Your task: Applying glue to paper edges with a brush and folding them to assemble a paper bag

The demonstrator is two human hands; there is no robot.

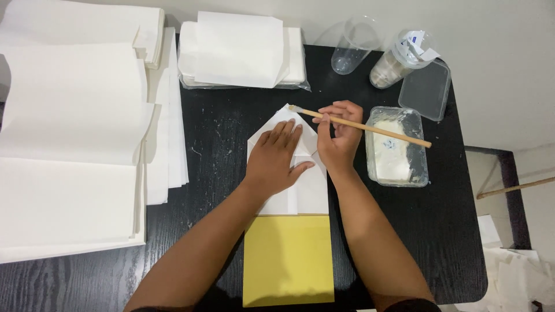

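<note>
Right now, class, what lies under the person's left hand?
The left hand presses flat on folded white paper, which overlaps a yellow sheet on the black table. The folds directly beneath the palm are covered.

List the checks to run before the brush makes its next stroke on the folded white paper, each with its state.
1. Left hand lies flat on the folded white paper, pinning it: ok.
2. Right hand grips the brush: ok.
3. Brush tip sits at the paper's top corner: ok.
4. Paste loaded on the bristles: cannot tell.
5. Open paste tub lies beside the right hand: ok.
6. Yellow sheet lies clear of the brush tip: ok.
</note>
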